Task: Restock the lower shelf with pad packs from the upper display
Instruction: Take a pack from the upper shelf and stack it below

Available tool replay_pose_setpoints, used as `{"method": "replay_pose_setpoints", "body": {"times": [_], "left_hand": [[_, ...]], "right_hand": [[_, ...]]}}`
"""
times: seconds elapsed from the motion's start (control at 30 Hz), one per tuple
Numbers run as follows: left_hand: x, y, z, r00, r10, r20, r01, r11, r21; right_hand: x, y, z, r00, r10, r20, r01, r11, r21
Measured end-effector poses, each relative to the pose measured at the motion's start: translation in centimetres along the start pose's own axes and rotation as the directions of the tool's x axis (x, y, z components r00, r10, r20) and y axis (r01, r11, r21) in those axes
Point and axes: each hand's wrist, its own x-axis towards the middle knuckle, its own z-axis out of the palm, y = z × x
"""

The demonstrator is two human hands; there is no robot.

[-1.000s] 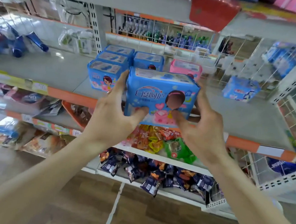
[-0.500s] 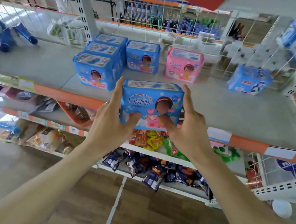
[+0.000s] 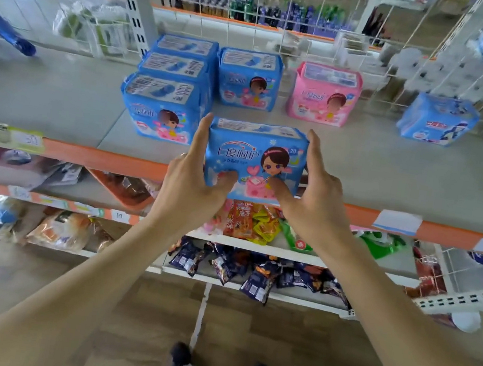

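A person holds a blue pad pack between the left hand and the right hand, fingers flat along its short sides and thumbs pressed on its printed face, right at the orange front edge of the grey shelf. Whether its base touches the shelf cannot be told. Behind it, toward the shelf's back edge, a row of three blue packs stands beside one more blue pack and a pink pack. The step in hand looks like placement; the next move calls for setting the pack upright, face forward, in line with its neighbours, then letting go.
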Motion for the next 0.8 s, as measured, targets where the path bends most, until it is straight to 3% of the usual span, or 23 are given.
{"method": "replay_pose_setpoints", "body": {"times": [0.37, 0.63, 0.8], "left_hand": [[5.3, -4.2, -2.4, 0.996, 0.072, 0.056, -0.071, 0.997, -0.028], [10.8, -3.7, -0.8, 0.998, 0.031, 0.049, -0.037, 0.991, 0.132], [12.9, -2.7, 0.0, 0.998, -0.011, 0.058, -0.005, 0.965, 0.262]], "right_hand": [[3.9, -1.4, 4.8, 0.995, 0.011, -0.095, -0.010, 1.000, 0.007], [8.8, 2.1, 5.3, 0.989, 0.018, -0.149, -0.018, 1.000, -0.001], [11.6, 3.7, 4.6, 0.991, -0.079, -0.110, 0.079, 0.997, -0.007]]}}
